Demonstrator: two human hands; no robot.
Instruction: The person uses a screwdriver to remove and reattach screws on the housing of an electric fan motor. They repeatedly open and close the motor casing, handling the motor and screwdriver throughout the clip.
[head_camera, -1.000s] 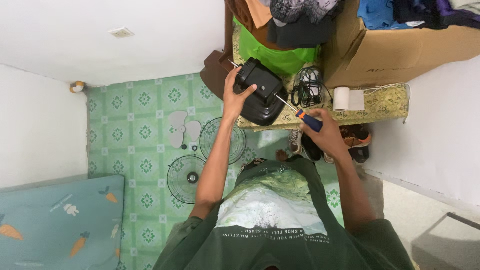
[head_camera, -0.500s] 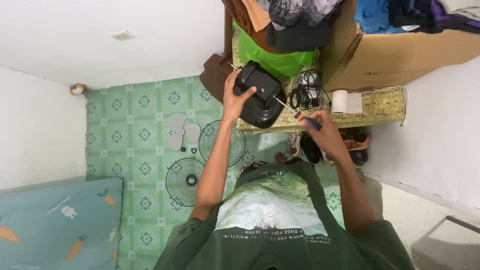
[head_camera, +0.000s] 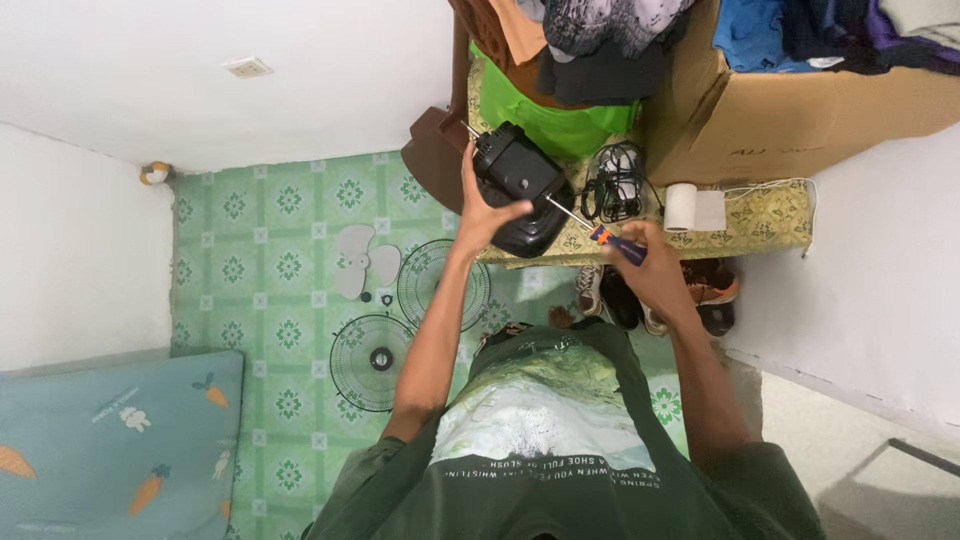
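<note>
Screwdriver (head_camera: 598, 232) is getting gripped in the right hand (head_camera: 652, 268), fist wrapped round its handle, tip poking into the black fan motor housing (head_camera: 520, 188) over at 10 o'clock. Left hand (head_camera: 483, 213) is spreading its fingers, pressing on the housing's side. Housing's sitting on the patterned table (head_camera: 770, 215), fan grilles (head_camera: 372, 362) lying on the floor at 7 o'clock.

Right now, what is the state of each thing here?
Left hand: steadying the black motor housing.
Right hand: gripping the screwdriver, tip at the housing.
Fan guards: off, flat on the floor.
Fan blade: detached.
Paper roll: partly unrolled.
</note>
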